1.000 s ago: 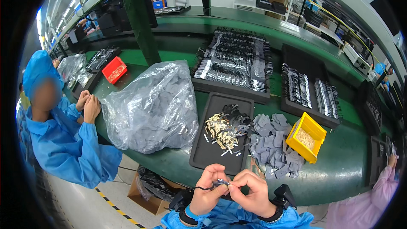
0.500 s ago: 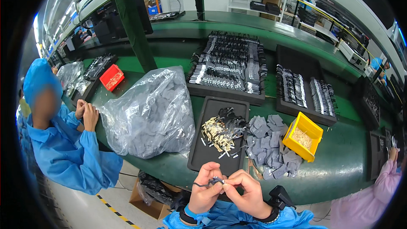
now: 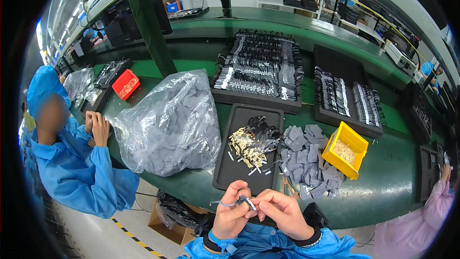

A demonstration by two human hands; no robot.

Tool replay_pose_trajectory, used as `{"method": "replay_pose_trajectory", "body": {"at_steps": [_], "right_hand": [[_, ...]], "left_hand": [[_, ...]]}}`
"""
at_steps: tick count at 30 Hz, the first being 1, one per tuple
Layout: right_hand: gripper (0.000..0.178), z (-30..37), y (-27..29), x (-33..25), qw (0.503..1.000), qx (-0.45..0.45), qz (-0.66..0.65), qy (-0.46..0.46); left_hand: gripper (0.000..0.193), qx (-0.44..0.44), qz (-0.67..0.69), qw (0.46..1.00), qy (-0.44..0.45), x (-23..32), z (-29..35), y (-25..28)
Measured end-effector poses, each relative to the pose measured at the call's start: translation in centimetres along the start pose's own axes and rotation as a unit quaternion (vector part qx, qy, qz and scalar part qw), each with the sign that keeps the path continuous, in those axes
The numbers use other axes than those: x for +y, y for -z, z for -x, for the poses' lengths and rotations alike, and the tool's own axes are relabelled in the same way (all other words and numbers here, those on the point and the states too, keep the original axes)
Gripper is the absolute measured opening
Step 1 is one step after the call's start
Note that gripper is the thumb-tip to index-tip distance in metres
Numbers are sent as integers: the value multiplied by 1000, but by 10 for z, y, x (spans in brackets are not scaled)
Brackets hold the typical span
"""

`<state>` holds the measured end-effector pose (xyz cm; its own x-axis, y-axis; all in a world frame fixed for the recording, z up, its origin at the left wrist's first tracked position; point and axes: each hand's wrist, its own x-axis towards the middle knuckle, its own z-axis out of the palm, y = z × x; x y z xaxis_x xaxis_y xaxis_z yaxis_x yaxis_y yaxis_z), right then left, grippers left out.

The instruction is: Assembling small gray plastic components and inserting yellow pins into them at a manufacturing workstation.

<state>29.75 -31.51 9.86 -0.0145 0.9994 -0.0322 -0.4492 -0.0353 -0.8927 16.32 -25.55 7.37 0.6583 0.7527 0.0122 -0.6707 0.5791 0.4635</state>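
Above the near table edge, my left hand (image 3: 231, 215) pinches a small dark cable part with a white strip (image 3: 247, 202); a thin grey tail sticks out to its left. The fingertips of my right hand (image 3: 281, 213) are pressed together at the right end of the same part. Whether they hold a further piece cannot be seen. Just beyond my hands lies a black tray (image 3: 229, 175) with a pile of similar cable parts (image 3: 249, 144), tan or gold at one end and black at the other. Right of it are loose grey pads (image 3: 303, 158).
A yellow bin (image 3: 355, 168) of small pale pieces stands right of the pads. Left is a large clear bag (image 3: 167, 124) of grey pads. Black trays (image 3: 256, 103) of lined-up parts stand behind. A co-worker in blue (image 3: 79, 163) sits left, near a red bin (image 3: 126, 85).
The cable part has been turned between my fingers, so its white strip now shows more plainly. My right fingertips have shifted slightly right. The co-worker on the left has hardly moved.
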Motion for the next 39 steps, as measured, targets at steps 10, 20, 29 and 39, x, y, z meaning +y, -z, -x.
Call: {"method": "replay_pose_trajectory", "body": {"at_steps": [10, 20, 29, 39], "right_hand": [[12, -3, -4, -9, 961, 53, 242, 123], [8, 1, -8, -13, 946, 49, 284, 146], [7, 0, 2, -2, 999, 30, 14, 17], [9, -5, 4, 3, 965, 60, 221, 125]], "left_hand": [[37, 22, -257, 961, -98, -2, 6, 3], [37, -27, -225, 962, -153, -9, 3, 5], [39, 37, -275, 957, -80, 7, 4, -7], [38, 56, -373, 923, -77, 11, 4, -11]]}}
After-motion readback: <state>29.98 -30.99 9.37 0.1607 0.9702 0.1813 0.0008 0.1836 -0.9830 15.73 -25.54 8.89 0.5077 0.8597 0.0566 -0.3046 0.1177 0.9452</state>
